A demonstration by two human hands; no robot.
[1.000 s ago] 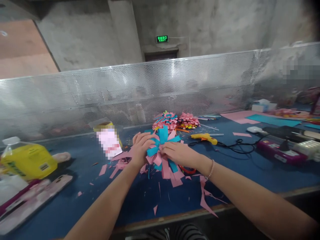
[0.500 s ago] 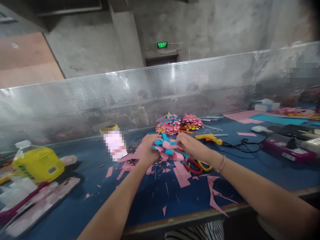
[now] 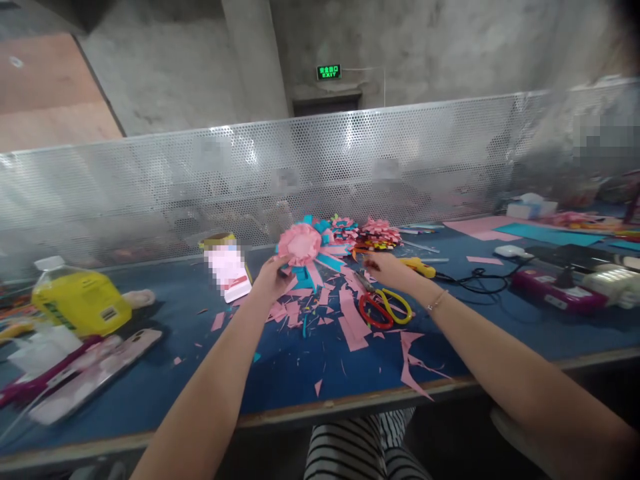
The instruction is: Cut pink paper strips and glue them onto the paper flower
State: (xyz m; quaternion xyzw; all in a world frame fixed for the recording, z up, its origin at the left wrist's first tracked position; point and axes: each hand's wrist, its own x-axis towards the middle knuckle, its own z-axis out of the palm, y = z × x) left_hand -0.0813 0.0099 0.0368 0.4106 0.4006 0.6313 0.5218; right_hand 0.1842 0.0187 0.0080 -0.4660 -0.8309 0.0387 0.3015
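My left hand [image 3: 276,277] grips a pink and blue paper flower [image 3: 301,244] by its lower edge. The flower is tilted so that its round pink centre faces me, with strips fanning out around it. To its right, my right hand [image 3: 381,267] is held above the table with its fingers curled together; whatever may be between them is hidden. Scissors [image 3: 384,308] with one red and one yellow handle lie below that hand. The yellow glue gun [image 3: 421,267] is partly behind it. Pink paper scraps [image 3: 353,320] are strewn below the flower.
Several finished paper flowers [image 3: 379,233] stand behind my hands. A phone with a lit screen [image 3: 237,291] leans at left, near a yellow liquid bottle [image 3: 83,297] and another phone [image 3: 100,380]. A purple power strip [image 3: 557,293] sits at right. A perforated metal screen [image 3: 210,187] borders the table.
My right hand has come off the flower and sits to its right. My left hand has moved left and tipped the flower up, turning its pink centre to me. The scissors are more exposed.
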